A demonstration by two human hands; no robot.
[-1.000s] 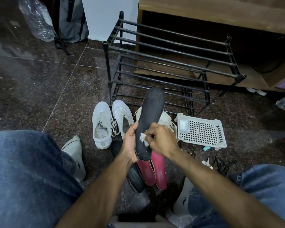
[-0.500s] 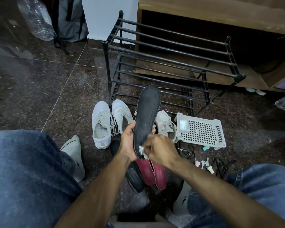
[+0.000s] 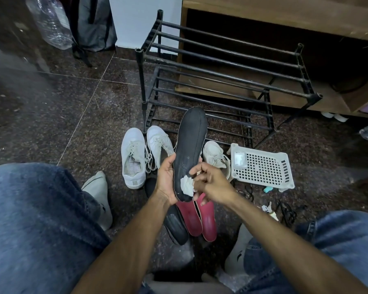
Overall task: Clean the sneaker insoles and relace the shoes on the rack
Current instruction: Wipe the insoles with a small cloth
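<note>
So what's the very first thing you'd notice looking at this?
The long black insole held up in the middle: the left hand grips its edge while the right hand presses a crumpled white wipe on its heel. Below it on the floor lie two red insoles, and behind stands a bare black shoe rack.

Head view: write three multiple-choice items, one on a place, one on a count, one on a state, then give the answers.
1. Where does the white basket lie?
A. on the floor right of the held insole
B. on the rack's top tier
C. on the person's lap

2. How many red insoles lie on the floor?
A. one
B. two
C. four

3. What does the right hand do?
A. hangs idle
B. ties a lace
C. pinches a white wad against the black insole

Answers: 1 A, it lies beside the rack; 2 B, a pair lies side by side; 3 C, the left hand grips the insole's edge.
</note>
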